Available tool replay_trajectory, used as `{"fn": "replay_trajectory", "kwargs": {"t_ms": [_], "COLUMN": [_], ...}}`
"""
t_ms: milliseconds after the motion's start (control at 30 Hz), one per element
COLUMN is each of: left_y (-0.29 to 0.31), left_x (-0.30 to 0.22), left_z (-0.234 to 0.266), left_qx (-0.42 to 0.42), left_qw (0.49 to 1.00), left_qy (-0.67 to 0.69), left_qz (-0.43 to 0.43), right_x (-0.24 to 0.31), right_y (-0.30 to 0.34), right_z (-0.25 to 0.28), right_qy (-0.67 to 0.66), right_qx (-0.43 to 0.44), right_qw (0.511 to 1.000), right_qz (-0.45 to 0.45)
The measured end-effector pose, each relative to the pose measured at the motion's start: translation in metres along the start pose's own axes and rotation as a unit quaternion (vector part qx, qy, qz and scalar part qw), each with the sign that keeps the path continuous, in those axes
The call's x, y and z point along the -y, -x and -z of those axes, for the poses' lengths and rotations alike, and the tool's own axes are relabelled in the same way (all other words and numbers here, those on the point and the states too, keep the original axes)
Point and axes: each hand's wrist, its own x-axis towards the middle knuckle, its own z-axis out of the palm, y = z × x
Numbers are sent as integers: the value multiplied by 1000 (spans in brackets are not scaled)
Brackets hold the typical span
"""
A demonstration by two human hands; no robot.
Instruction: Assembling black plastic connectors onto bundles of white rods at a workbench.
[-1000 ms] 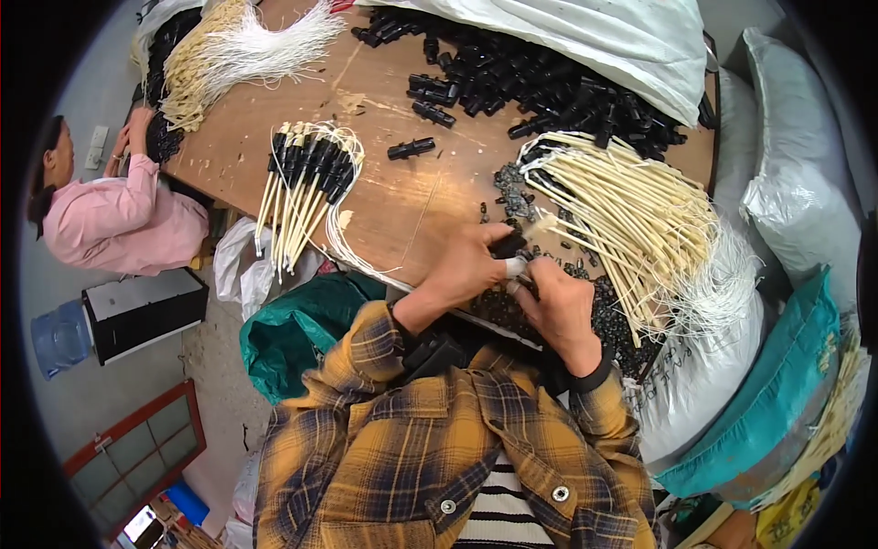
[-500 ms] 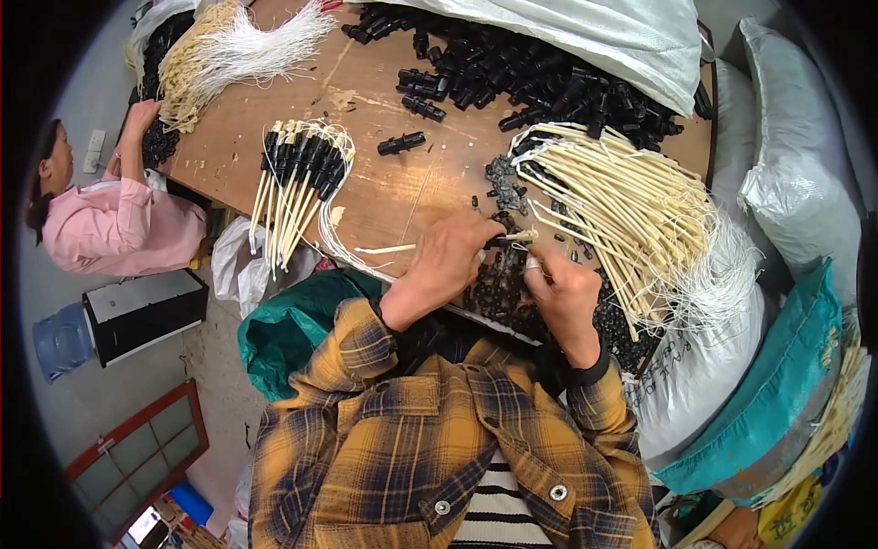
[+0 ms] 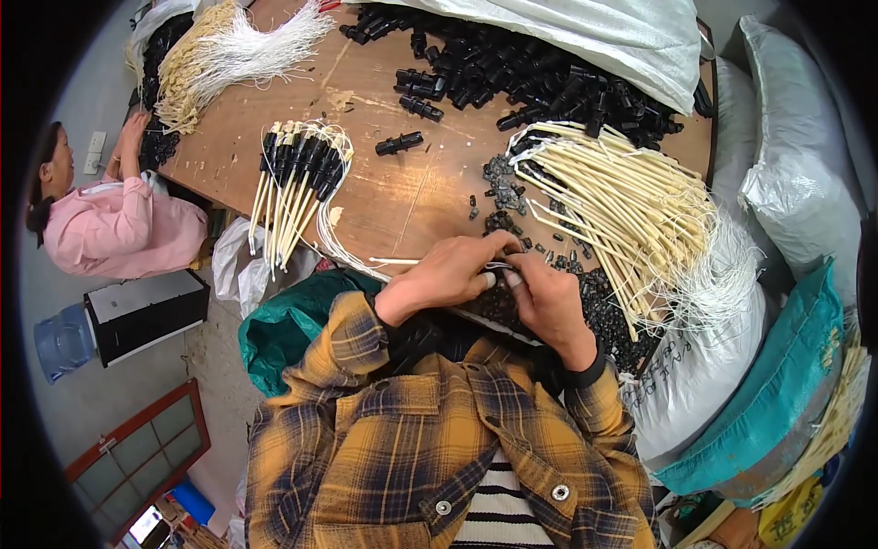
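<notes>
My left hand point(image 3: 446, 273) is closed around a thin cream tube point(image 3: 393, 262), whose tip sticks out to the left of the fist. Close against it, my right hand point(image 3: 553, 302) pinches thin white string point(image 3: 498, 265) that shows between the two hands. Fingers cover whatever else is at that spot. Both hands are above the near table edge, over small black pieces point(image 3: 599, 316). To the right lies a large bundle of cream tubes point(image 3: 626, 201) with white strings. Left of my hands rests a smaller bundle of tubes fitted with black sleeves point(image 3: 306, 165).
Black ribbed connectors point(image 3: 540, 78) are heaped at the back under a white sack point(image 3: 631, 37); one loose connector point(image 3: 400, 144) lies mid-table. A person in pink point(image 3: 123, 220) works at the left. Full sacks point(image 3: 796, 146) stand right, and a green bag point(image 3: 293, 320) hangs below the table edge.
My hands have come together, the right moving left and up toward the left. The black piece seen between them is now hidden by fingers. The other person's hand has shifted slightly.
</notes>
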Motion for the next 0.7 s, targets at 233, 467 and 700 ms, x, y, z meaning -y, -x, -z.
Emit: {"fn": "replay_trajectory", "kwargs": {"t_ms": [233,467,700], "left_y": [4,-2,-45], "left_x": [-3,38,69], "left_z": [2,4,35], "left_qx": [-189,-241,-139], "left_qw": [951,955,949], "left_qy": [-88,-149,-234], "left_qz": [-230,-86,-161], "right_x": [2,-5,-24], "right_y": [1,17,20], "right_z": [1,-3,2], "right_qy": [9,-63,-146], "right_qx": [-35,-32,-51], "right_qw": [999,993,962], "right_qz": [1,-91,-224]}}
